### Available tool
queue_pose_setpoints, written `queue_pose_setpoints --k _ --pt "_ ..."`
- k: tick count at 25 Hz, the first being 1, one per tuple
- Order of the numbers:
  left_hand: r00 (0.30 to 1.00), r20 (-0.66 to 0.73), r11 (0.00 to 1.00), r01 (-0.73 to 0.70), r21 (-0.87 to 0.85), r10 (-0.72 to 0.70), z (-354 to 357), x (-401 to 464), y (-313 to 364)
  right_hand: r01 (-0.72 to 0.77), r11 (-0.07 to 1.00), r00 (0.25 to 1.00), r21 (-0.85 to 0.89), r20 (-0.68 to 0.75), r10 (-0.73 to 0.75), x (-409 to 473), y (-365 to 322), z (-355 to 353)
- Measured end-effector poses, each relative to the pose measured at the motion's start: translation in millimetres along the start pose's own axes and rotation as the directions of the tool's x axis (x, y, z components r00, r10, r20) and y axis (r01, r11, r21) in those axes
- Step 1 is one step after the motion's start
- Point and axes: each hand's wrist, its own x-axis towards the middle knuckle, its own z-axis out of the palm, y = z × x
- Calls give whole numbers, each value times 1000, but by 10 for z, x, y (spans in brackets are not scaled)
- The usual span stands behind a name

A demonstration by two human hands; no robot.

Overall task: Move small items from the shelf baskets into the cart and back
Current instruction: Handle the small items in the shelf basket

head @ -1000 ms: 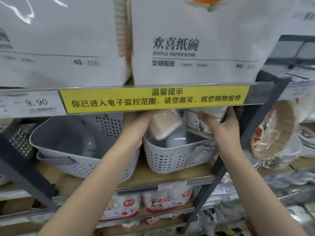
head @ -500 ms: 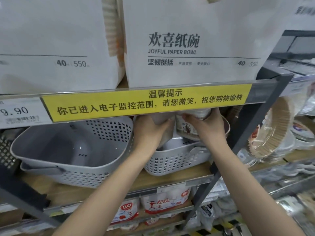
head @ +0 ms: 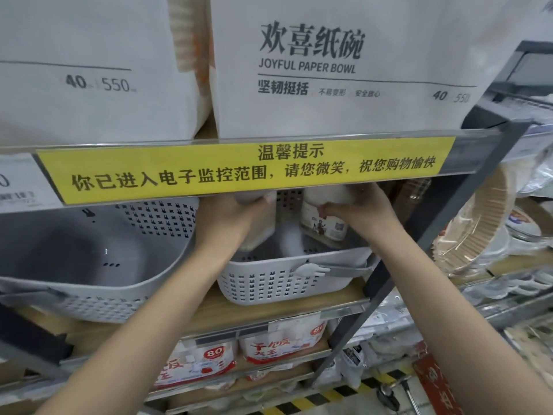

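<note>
Both hands reach under the shelf edge into a small grey perforated basket point(head: 287, 280). My left hand point(head: 227, 217) grips a pale round container point(head: 261, 232), held at a slant over the basket's left side. My right hand point(head: 359, 211) grips a white printed tub point(head: 323, 223) above the basket's right side. The fingertips of both hands are hidden behind the yellow shelf label point(head: 239, 172). A white item point(head: 291, 239) lies inside the basket between the two held ones.
A larger grey basket point(head: 89, 280) sits tilted to the left on the same wooden shelf point(head: 269, 313). Paper bowl packs point(head: 329, 70) fill the shelf above. A dark slanted upright point(head: 419, 235) stands to the right, with stacked paper plates point(head: 472, 229) beyond it. Packs with red print point(head: 278, 345) lie below.
Both hands have gone deeper into the small basket with their items, and the left hand's container has dropped lower. The view has moved closer to the shelf.
</note>
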Motion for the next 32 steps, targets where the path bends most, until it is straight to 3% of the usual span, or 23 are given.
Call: queue_pose_setpoints --k 3,5,9,12,17,22,28,32 --pt "971 226 997 82 -6 -78 59 50 115 -26 967 986 -253 154 67 100 31 87" --pt "905 373 978 175 113 -205 165 123 184 -45 939 963 -341 235 131 171 58 164" --pt "805 496 945 256 204 -325 400 280 172 -48 869 936 -493 281 212 327 80 231" --pt "767 543 940 281 192 -340 561 311 166 -44 809 937 -586 257 237 431 153 285" --pt "784 524 943 275 189 -333 805 315 142 -29 745 868 -666 353 350 526 249 389" --pt "694 580 904 359 234 -426 785 349 -20 5 722 810 -692 427 403 423 159 320" --pt "661 636 917 288 276 -398 826 345 -24 -76 771 815 -632 406 413 458 230 341" --pt "562 654 861 361 357 -507 818 343 -59 -161 794 811 -587 381 445 427 200 345"
